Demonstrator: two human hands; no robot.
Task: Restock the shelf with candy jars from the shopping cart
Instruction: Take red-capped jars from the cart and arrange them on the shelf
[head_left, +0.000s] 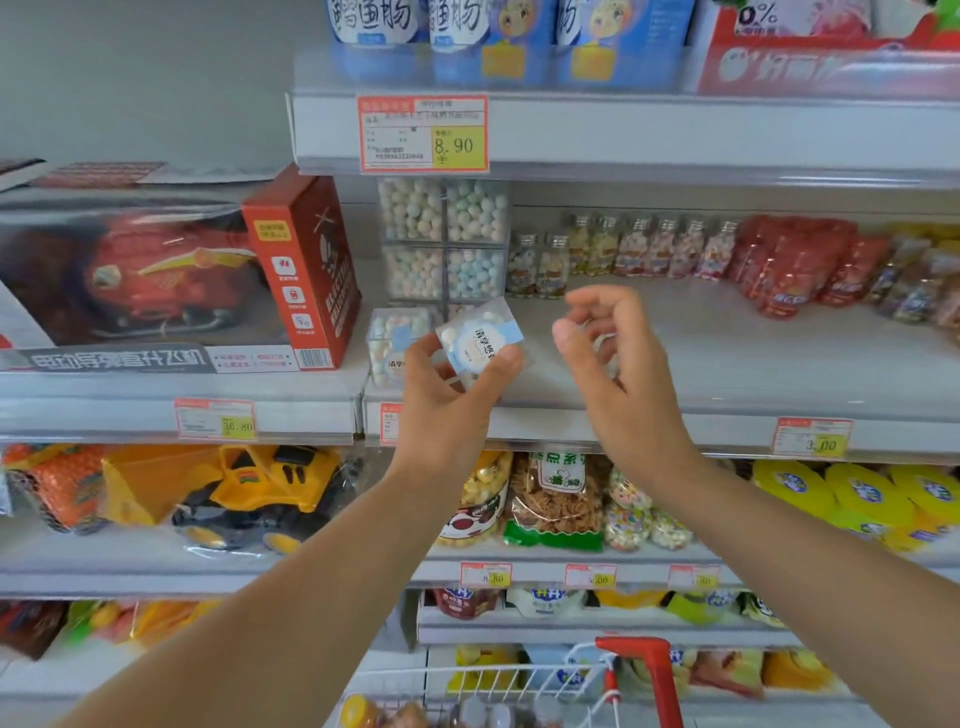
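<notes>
Candy jar (480, 338) pinched in left grip (452, 387) at shelf (753, 358) edge; right grip (610, 358) loose over bare shelf.

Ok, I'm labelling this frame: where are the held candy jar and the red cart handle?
candy jar (480, 335): head view, its blue label.
cart handle (639, 649): head view, red top bar.

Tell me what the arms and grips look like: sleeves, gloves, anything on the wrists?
Left grip and right grip are bare hands, no gloves. Left forearm and right forearm are bare to the frame edge: no sleeves, watch or bands in view.
</notes>
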